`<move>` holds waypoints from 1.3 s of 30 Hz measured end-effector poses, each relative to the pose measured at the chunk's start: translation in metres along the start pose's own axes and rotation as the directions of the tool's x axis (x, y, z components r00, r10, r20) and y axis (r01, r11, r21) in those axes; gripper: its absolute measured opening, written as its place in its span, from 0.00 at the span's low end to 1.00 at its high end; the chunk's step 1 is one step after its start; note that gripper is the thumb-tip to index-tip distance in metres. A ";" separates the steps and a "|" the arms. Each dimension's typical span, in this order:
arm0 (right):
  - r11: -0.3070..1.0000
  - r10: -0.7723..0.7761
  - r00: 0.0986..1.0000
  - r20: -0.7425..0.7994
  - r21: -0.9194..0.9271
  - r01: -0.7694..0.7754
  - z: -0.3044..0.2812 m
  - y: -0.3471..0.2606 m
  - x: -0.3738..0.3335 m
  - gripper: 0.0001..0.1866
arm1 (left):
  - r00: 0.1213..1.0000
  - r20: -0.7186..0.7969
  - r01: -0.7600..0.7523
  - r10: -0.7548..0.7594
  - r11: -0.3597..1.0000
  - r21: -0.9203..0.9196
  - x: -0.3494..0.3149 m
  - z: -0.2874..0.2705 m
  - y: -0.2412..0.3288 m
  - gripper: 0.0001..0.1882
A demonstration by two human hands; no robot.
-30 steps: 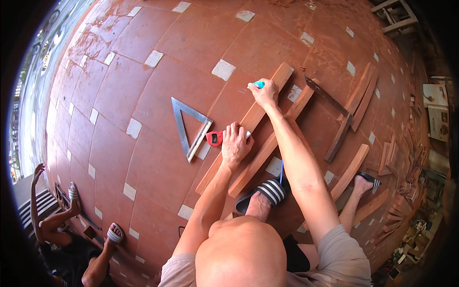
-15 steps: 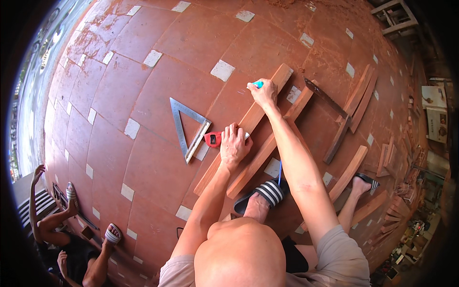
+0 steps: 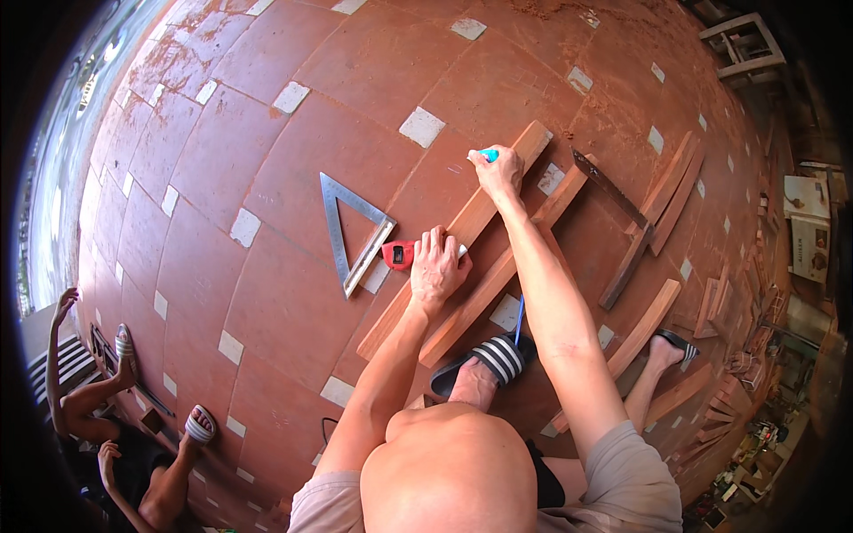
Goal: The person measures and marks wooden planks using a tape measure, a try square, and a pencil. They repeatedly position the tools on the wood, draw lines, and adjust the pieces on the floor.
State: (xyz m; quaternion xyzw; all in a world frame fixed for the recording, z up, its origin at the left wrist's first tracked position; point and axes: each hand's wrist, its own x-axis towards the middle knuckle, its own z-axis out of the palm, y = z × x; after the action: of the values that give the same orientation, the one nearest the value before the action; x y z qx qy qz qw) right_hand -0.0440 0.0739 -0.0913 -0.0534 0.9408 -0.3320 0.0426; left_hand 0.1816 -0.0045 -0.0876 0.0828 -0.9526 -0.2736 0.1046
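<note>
A long reddish wooden beam (image 3: 484, 209) lies slantwise on the floor in front of me. Across its middle my left hand (image 3: 437, 269) is closed over the wood with curled fingers; a small white thing (image 3: 462, 251) shows by the thumb. Against the left side of those fingers sits a red tape measure (image 3: 399, 256). Farther up the beam, near its far end, my right hand (image 3: 503, 174) pinches a small turquoise object (image 3: 489, 155), whose kind I cannot make out. A metal triangular square (image 3: 334, 233) lies flat on the tiles left of the tape measure.
Right of the beam lies a second beam (image 3: 475, 306), with a handsaw (image 3: 613, 191) beyond it. My sandalled foot (image 3: 480, 369) is beside the second beam. More wood pieces (image 3: 647, 324) lie to the right. Another person (image 3: 133, 457) sits at the lower left.
The view has shifted slightly. My hands keep their places on the beam, the left by the tape measure and the right still pinching the turquoise object.
</note>
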 end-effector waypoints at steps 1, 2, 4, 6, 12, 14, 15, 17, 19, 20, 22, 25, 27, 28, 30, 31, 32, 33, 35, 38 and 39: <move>0.999 -0.014 1.000 -0.003 0.037 0.014 0.000 0.000 0.000 0.18 | 1.000 0.008 0.002 -0.002 1.000 -0.002 0.000 0.000 0.000 0.16; 0.999 -0.014 1.000 0.000 0.040 0.014 0.000 -0.001 -0.001 0.18 | 1.000 0.003 -0.002 0.002 1.000 0.003 0.000 0.000 0.000 0.16; 0.999 -0.020 1.000 0.022 0.031 0.019 0.001 -0.001 -0.002 0.18 | 1.000 -0.007 -0.009 0.009 1.000 0.011 0.000 0.001 -0.001 0.16; 1.000 -0.025 0.998 0.058 0.000 0.025 0.001 -0.002 -0.003 0.18 | 1.000 -0.008 -0.007 0.007 1.000 0.009 0.000 0.001 -0.001 0.16; 0.987 -0.129 0.980 0.155 -0.072 0.141 -0.004 -0.002 -0.008 0.19 | 1.000 -0.007 -0.010 0.010 1.000 0.010 -0.001 0.002 -0.001 0.16; 0.991 -0.132 0.968 0.214 -0.008 0.137 -0.008 -0.001 -0.009 0.19 | 1.000 0.002 -0.004 0.004 1.000 0.009 -0.001 0.002 -0.001 0.16; 0.992 -0.121 0.963 0.241 -0.015 0.128 -0.009 -0.001 -0.008 0.20 | 1.000 0.012 0.002 -0.002 1.000 0.012 -0.001 0.002 0.000 0.16; 0.992 -0.044 0.986 0.162 0.127 0.023 -0.011 -0.001 -0.006 0.20 | 1.000 0.010 0.004 -0.004 1.000 0.017 0.000 0.001 0.000 0.16; 0.986 -0.023 0.992 0.122 0.166 0.002 -0.009 -0.002 -0.004 0.20 | 1.000 -0.013 -0.002 0.002 1.000 0.019 -0.001 0.000 0.000 0.16; 0.988 -0.050 0.992 0.116 0.151 0.032 -0.008 -0.002 -0.003 0.20 | 1.000 -0.004 0.003 -0.003 1.000 0.014 -0.001 0.000 0.000 0.16; 0.996 -0.064 0.993 0.104 0.068 0.057 -0.002 -0.004 0.000 0.21 | 1.000 0.019 0.009 -0.009 1.000 0.002 0.000 0.000 0.000 0.16; 0.995 0.000 0.996 0.090 0.099 -0.008 0.006 -0.008 0.001 0.21 | 1.000 -0.002 0.003 -0.003 1.000 0.021 -0.001 0.000 0.000 0.17; 0.993 0.004 0.997 0.072 0.121 -0.013 0.010 -0.012 0.001 0.20 | 0.999 0.028 0.015 -0.015 1.000 0.028 -0.001 -0.001 0.000 0.17; 0.994 0.029 0.998 0.060 0.108 -0.035 0.010 -0.014 0.002 0.19 | 0.999 0.043 0.019 -0.020 0.999 0.028 0.000 -0.001 0.000 0.17; 0.993 0.041 0.997 0.066 0.107 -0.048 0.011 -0.018 0.002 0.19 | 0.999 0.035 0.015 -0.015 1.000 0.010 0.000 -0.001 0.000 0.17; 0.994 0.066 0.995 0.069 0.081 -0.072 0.011 -0.019 0.002 0.19 | 1.000 0.028 0.013 -0.013 1.000 0.002 0.000 -0.001 0.000 0.17; 0.993 0.035 0.997 0.063 0.112 -0.042 0.010 -0.020 0.002 0.19 | 1.000 0.027 0.012 -0.012 1.000 0.012 0.000 -0.001 0.000 0.17; 0.992 0.021 0.998 0.060 0.121 -0.028 0.009 -0.021 0.003 0.18 | 1.000 0.026 0.012 -0.012 1.000 0.022 0.001 -0.001 0.000 0.17; 0.993 0.017 0.997 0.070 0.115 -0.025 0.007 -0.021 0.002 0.18 | 0.999 0.031 0.012 -0.013 1.000 0.023 0.000 -0.001 0.000 0.17; 0.997 0.008 0.993 0.121 0.072 -0.017 0.008 -0.018 0.000 0.19 | 1.000 0.023 0.007 -0.007 1.000 0.005 0.000 0.000 -0.001 0.17; 0.998 -0.013 0.989 0.148 0.068 0.003 0.009 -0.016 -0.001 0.20 | 1.000 0.008 0.001 -0.001 1.000 0.006 0.001 0.001 -0.001 0.17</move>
State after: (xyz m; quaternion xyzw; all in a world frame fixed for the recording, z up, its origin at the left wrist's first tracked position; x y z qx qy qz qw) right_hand -0.0412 0.0561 -0.0878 -0.0803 0.9230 -0.3590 0.1128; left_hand 0.1808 -0.0052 -0.0888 0.0824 -0.9538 -0.2711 0.1001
